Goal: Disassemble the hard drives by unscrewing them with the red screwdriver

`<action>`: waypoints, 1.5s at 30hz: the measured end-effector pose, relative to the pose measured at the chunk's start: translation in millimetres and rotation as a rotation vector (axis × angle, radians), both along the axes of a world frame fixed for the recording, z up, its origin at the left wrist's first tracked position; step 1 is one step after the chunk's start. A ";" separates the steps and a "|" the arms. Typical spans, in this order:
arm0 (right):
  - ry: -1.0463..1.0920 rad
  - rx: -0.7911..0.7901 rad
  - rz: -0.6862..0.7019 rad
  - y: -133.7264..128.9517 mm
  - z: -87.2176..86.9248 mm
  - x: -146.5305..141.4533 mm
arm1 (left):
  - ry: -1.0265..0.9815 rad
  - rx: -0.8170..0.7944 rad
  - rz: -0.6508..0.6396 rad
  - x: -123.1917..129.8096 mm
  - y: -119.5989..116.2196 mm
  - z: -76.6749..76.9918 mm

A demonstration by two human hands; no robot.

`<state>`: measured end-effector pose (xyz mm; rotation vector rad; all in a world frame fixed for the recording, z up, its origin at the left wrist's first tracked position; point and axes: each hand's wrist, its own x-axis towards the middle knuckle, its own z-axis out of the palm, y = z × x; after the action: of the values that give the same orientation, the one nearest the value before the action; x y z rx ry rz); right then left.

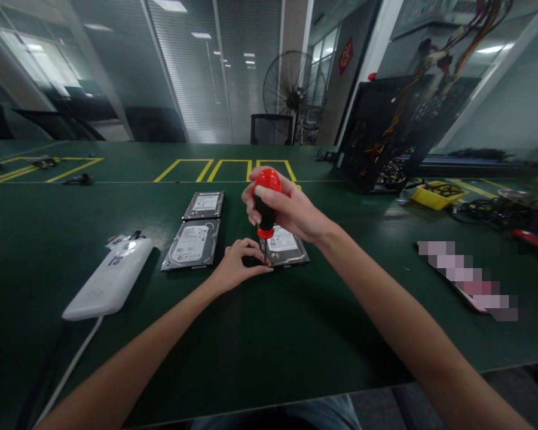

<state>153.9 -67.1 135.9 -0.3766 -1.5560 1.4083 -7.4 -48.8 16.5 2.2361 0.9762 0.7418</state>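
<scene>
My right hand (280, 200) is wrapped round the red and black handle of a screwdriver (265, 209), which points straight down. Its shaft meets the near left corner of a hard drive (289, 254), lying label up on the table. Low beside that corner, my left hand (240, 260) has thumb and fingertips closed together around the screwdriver's tip; whatever they pinch is too small to make out. To the left lie two more hard drives, one large (192, 243) and another (204, 205) just behind it. My right hand covers the far part of the drive being worked on.
A white power strip (112, 278) with a cable lies at the left. On the right are a blurred-out flat pink object (466, 278), a yellow tray (436, 196) of cables and an open black computer case (376, 137). Yellow tape (231, 161) marks the green table's far side.
</scene>
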 end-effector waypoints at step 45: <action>0.030 0.151 0.308 5.5 -5.7 1.1 | -0.116 -0.010 -0.036 0.0 -0.1 -5.1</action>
<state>155.0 -61.7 130.2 -0.0240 -1.7364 1.5064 -7.4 -48.9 11.3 2.1700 0.8802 0.8388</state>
